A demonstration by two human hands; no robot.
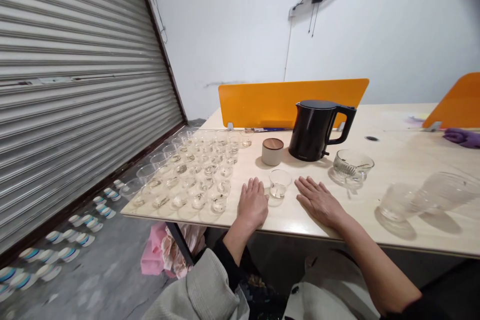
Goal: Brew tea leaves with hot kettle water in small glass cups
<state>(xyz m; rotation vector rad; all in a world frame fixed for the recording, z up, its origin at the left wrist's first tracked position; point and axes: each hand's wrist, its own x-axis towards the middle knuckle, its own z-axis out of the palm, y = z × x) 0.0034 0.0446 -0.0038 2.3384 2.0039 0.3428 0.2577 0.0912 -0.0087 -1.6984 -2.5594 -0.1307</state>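
My left hand (253, 203) lies flat, palm down, near the table's front edge, its fingers stretched out. My right hand (318, 201) rests palm down too, fingers extended. Between them stands a clear plastic cup (279, 185) with a little clear liquid at its bottom; neither hand grips it. Behind the cup is a small pale canister (272, 154) with a wooden lid. A black electric kettle (313, 130) stands farther back, handle to the right. A ribbed glass cup (352, 164) with dark bits inside sits beyond my right hand.
Many clear cups (198, 200) with dark bits in them crowd the table's left end. Stacked plastic cups (427, 197) lie on their side at right. An orange divider (258, 105) stands behind the kettle. Several small jars (69, 252) line the floor by the shutter (75, 75).
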